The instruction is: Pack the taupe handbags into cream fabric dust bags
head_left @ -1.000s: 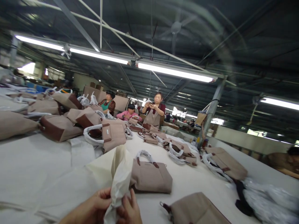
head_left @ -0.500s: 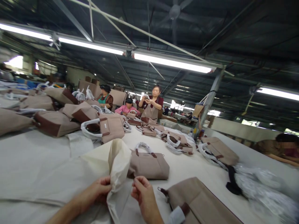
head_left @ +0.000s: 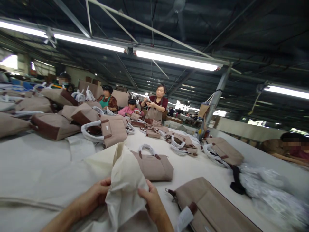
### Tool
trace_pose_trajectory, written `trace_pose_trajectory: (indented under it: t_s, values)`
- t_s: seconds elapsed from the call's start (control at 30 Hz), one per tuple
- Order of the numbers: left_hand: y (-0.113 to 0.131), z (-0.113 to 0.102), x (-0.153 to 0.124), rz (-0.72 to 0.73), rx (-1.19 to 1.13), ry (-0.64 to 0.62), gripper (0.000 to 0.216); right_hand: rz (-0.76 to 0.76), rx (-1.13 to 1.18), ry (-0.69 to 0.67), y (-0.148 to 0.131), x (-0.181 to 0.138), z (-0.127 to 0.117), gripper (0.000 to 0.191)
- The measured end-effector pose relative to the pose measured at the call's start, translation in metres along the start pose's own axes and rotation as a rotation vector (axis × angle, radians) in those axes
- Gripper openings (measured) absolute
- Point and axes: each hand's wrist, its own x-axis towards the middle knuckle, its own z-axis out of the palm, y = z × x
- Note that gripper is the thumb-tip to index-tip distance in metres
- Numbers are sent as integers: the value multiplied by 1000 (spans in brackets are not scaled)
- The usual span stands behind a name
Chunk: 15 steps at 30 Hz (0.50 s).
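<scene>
Both my hands hold up a cream fabric dust bag (head_left: 124, 187) near the bottom middle of the view. My left hand (head_left: 95, 196) pinches its left edge and my right hand (head_left: 151, 201) grips its right edge, so the cloth bulges between them. Just beyond it a beige handbag (head_left: 154, 166) with a white-wrapped handle lies flat on the white table (head_left: 45, 164). A larger beige and brown handbag (head_left: 212, 209) lies to the right of my right hand.
Several beige and brown handbags (head_left: 113, 129) are piled along the table's left and far side. Crumpled clear plastic (head_left: 272, 193) lies at the right. Other people (head_left: 156, 104) work at the far end and one at the right edge (head_left: 292, 146).
My right hand has come back onto the dust bag's right edge and both hands have spread the cloth wider. The view has dipped slightly, bringing the near handbag more into view.
</scene>
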Motion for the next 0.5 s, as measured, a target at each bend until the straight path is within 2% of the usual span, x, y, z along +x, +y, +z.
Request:
trace_pose_trajectory:
  t_s: [0.1,0.17,0.2,0.27,0.3,0.33,0.4,0.43,0.5]
  values:
    - [-6,-5,9,53,386,267,27,-26,140,45,-9,0,-10,47]
    - [-1,-1,7,264,590,435,22,-48,135,83,-10,3,-13,47]
    - [3,5,3,410,678,475,21,-58,127,103,-10,4,-12,49]
    - [12,22,-7,684,866,437,24,-77,119,128,-11,7,-8,53]
    - [15,32,-13,747,937,351,25,-90,123,128,-13,7,-3,53]
    - [16,42,-18,733,982,244,25,-108,136,121,-16,7,1,52]
    - [12,58,-24,569,1063,78,24,-149,167,99,-25,4,11,49]
    - [8,63,-26,454,1104,37,24,-161,170,83,-29,2,16,48]
    - [-3,67,-25,304,1143,44,30,-166,149,39,-36,-3,26,48]
